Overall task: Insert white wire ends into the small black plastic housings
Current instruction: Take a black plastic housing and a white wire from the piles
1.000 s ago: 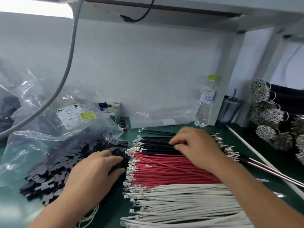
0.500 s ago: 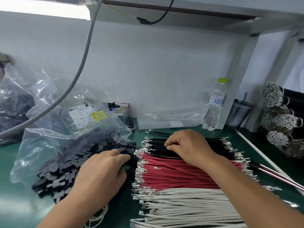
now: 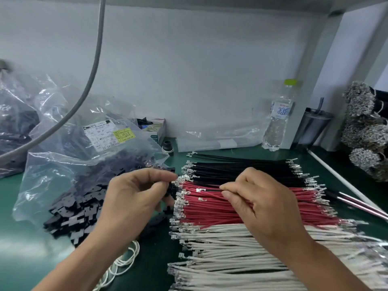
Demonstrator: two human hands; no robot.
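Holding a small black housing (image 3: pixel 171 189) pinched between thumb and fingertips, the left hand (image 3: pixel 134 198) sits just beside the terminal ends of the wire rows, while the right hand (image 3: pixel 260 204) pinches a single black wire (image 3: pixel 210 190) near its crimped metal tip, which points toward the housing with a gap yet to close. So the step in hand looks like the lining-up before an insertion, though the wire lifted is black, not one of the white wires (image 3: pixel 241 248), which lie untouched in their own row nearest the person, below the red wires (image 3: pixel 241 208). From where I stand I cannot tell which cavity of the housing faces the tip, as the fingers hide most of it. The next move calls for turning the terminal to suit the opening, then pushing it straight in until it seats. As for containers, the clear plastic bag (image 3: pixel 69 162) on the left spills loose black housings (image 3: pixel 69 217) onto the green mat (image 3: pixel 19 259); a water bottle (image 3: pixel 278 116) stands by the back wall, seemingly part full, and a small open box (image 3: pixel 156 131) behind the bag holds odds I cannot make out.
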